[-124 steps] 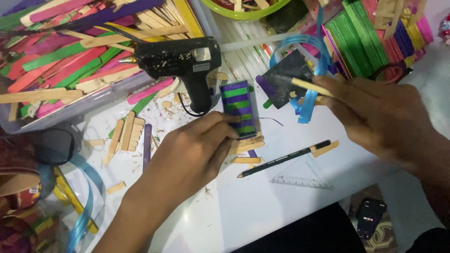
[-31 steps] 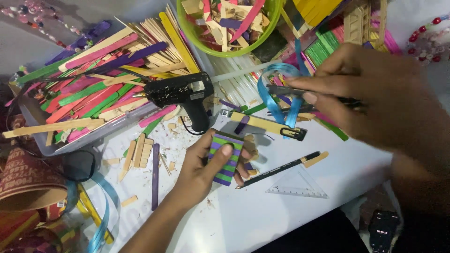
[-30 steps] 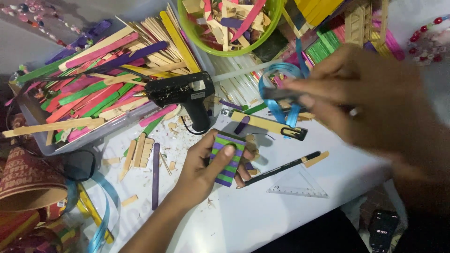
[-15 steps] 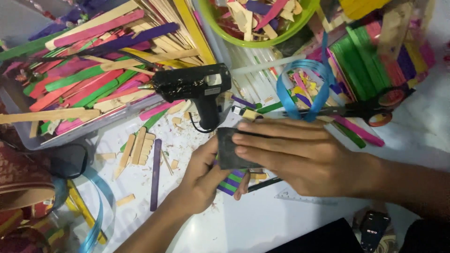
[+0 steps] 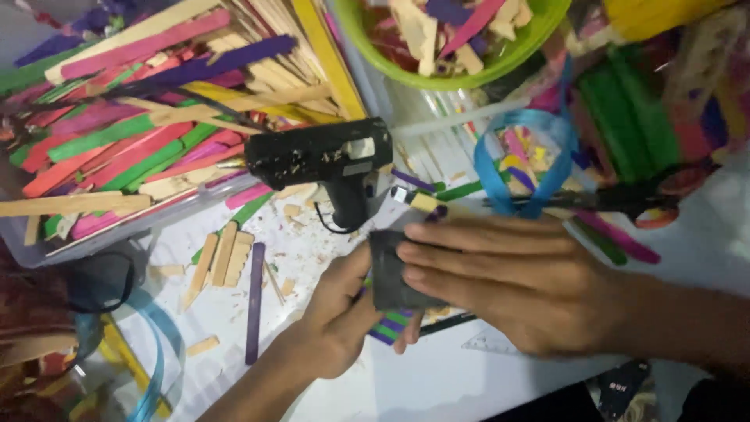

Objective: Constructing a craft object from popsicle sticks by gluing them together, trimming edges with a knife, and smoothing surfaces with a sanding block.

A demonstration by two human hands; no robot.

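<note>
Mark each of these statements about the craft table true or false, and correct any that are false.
1. Both hands are on a dark grey rectangular piece. True: the left hand grips its left edge and the right hand lies flat on it.
2. The black glue gun is held in the right hand. False: it lies on the table, in neither hand.
3. A green bowl holds cut stick pieces. True.
4. The loop of ribbon behind the right hand is red. False: it is blue.
5. A purple stick lies on the white table left of the left hand. True.
</note>
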